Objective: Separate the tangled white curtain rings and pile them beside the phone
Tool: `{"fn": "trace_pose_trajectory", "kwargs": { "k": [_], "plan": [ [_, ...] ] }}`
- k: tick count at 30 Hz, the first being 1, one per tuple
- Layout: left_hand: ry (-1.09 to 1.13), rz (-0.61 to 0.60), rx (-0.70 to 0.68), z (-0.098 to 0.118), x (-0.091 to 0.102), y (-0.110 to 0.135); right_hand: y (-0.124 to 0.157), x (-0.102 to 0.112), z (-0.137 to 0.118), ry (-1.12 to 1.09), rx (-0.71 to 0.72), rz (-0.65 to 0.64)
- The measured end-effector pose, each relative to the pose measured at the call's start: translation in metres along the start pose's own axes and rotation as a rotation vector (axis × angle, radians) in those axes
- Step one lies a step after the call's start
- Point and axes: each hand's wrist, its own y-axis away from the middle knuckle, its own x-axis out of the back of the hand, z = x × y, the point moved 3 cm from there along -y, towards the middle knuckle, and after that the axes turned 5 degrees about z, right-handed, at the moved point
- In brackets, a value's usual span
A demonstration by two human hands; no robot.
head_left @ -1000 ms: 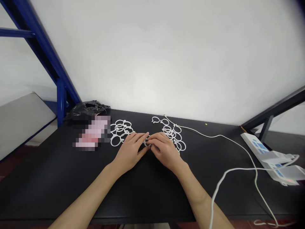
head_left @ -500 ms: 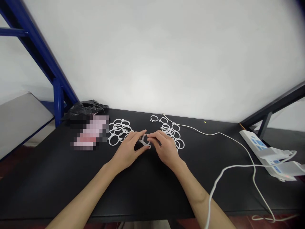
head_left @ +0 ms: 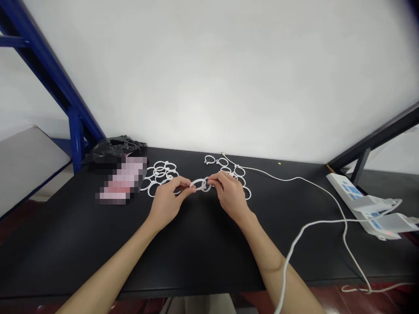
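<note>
Currently pinching a white ring [head_left: 197, 179] between the thumb and fingers of the left hand [head_left: 166, 195], and grasping a second ring [head_left: 207, 190] likewise with the right hand [head_left: 231, 194]. Holding both out in front, between the two hands, seemingly just above the black surface [head_left: 196, 248]. Bringing the pair together at the middle, overlapping; cannot tell for sure whether linked.

Near the left hand, facing a flat cluster of white rings [head_left: 160, 175], many overlapping, partly hidden behind the fingers. Near the right hand, facing another cluster [head_left: 240, 176], also partly covered. Farther back, toward the wall [head_left: 212, 87], looking at two more rings [head_left: 209, 163], lying close to the end of a white cable [head_left: 284, 179].

Off to the left, seeing a blurred pink item [head_left: 124, 176] just in front of a crumpled black bag [head_left: 114, 148]. Over to the right, seeing a white power strip [head_left: 340, 181], with grey-white plugs [head_left: 393, 223] on it and more cable looping across the forearm's side of the view.
</note>
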Motion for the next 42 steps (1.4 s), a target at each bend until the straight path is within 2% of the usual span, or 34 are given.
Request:
{"fn": "trace_pose_trajectory", "kwargs": {
  "k": [2, 4, 9, 11, 13, 17, 20, 26, 29, 32, 35, 39, 42],
  "plan": [
    [0.049, 0.038, 0.057, -0.001, 0.004, -0.001, 0.001, -0.003, 0.000, 0.018, 0.003, -0.042],
    [0.039, 0.027, 0.058, 0.000, 0.005, 0.001, 0.001, -0.003, 0.002, 0.030, -0.010, -0.049],
    [-0.079, -0.221, -0.127, 0.005, -0.012, 0.011, -0.003, 0.006, 0.007, 0.025, -0.053, 0.110],
    [-0.121, -0.243, -0.204, 0.005, -0.020, 0.015, -0.003, 0.008, 0.005, 0.010, -0.055, 0.186],
    [-0.183, -0.181, -0.252, 0.003, -0.023, 0.017, -0.001, 0.007, 0.001, -0.016, -0.031, 0.210],
    [-0.300, -0.023, -0.299, 0.000, -0.019, 0.017, 0.005, -0.001, -0.009, -0.070, 0.057, 0.120],
    [-0.349, -0.007, -0.387, -0.001, -0.016, 0.017, 0.008, -0.006, -0.014, -0.103, 0.101, 0.066],
    [-0.367, 0.039, -0.418, -0.005, -0.011, 0.012, 0.010, -0.011, -0.018, -0.118, 0.068, -0.014],
    [-0.380, 0.055, -0.377, -0.007, -0.008, 0.008, 0.008, -0.011, -0.014, -0.039, 0.018, -0.028],
    [-0.542, 0.136, -0.270, -0.013, 0.001, 0.001, 0.006, -0.004, -0.008, 0.190, 0.002, -0.056],
    [-0.709, 0.174, -0.189, -0.021, 0.007, -0.005, 0.008, 0.000, -0.006, 0.407, 0.029, -0.188],
    [-0.774, 0.147, -0.127, -0.027, 0.008, -0.009, 0.016, -0.009, -0.008, 0.548, 0.076, -0.382],
    [-0.756, 0.139, -0.095, -0.025, 0.008, -0.010, 0.018, -0.018, -0.011, 0.584, 0.093, -0.402]
  ]
}}
